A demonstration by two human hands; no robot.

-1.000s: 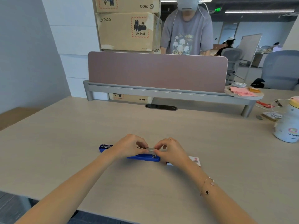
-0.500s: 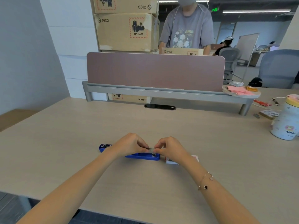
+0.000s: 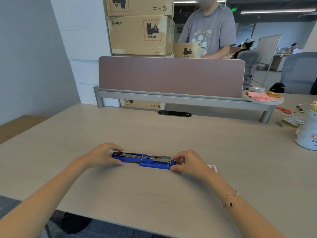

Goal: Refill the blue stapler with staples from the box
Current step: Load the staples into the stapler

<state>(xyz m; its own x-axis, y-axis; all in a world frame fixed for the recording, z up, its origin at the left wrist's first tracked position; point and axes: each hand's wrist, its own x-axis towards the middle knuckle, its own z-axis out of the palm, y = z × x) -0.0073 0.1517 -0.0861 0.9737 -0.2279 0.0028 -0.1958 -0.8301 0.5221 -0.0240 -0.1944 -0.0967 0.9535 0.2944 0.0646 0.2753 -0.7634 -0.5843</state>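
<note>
The blue stapler (image 3: 144,159) lies flat on the desk (image 3: 154,131), opened out along its full length, with the metal channel facing up. It is in front of the person, running from left to right. The left hand (image 3: 103,155) grips the left end of the stapler, with the fingers curled over the far edge and the thumb on the near edge. The right hand (image 3: 190,161) grips the right end in the same way, with fingertips touching the metal head and the thumb at the near corner of the blue base. Just behind the right hand a small white box (image 3: 212,168) with red print lies on the desk; the hand hides most of it. I cannot tell if staples are already in the channel. A thin bracelet (image 3: 231,198) is on the right wrist. At the far right edge of the desk stands a white bottle (image 3: 307,133), well apart from the stapler.
</note>
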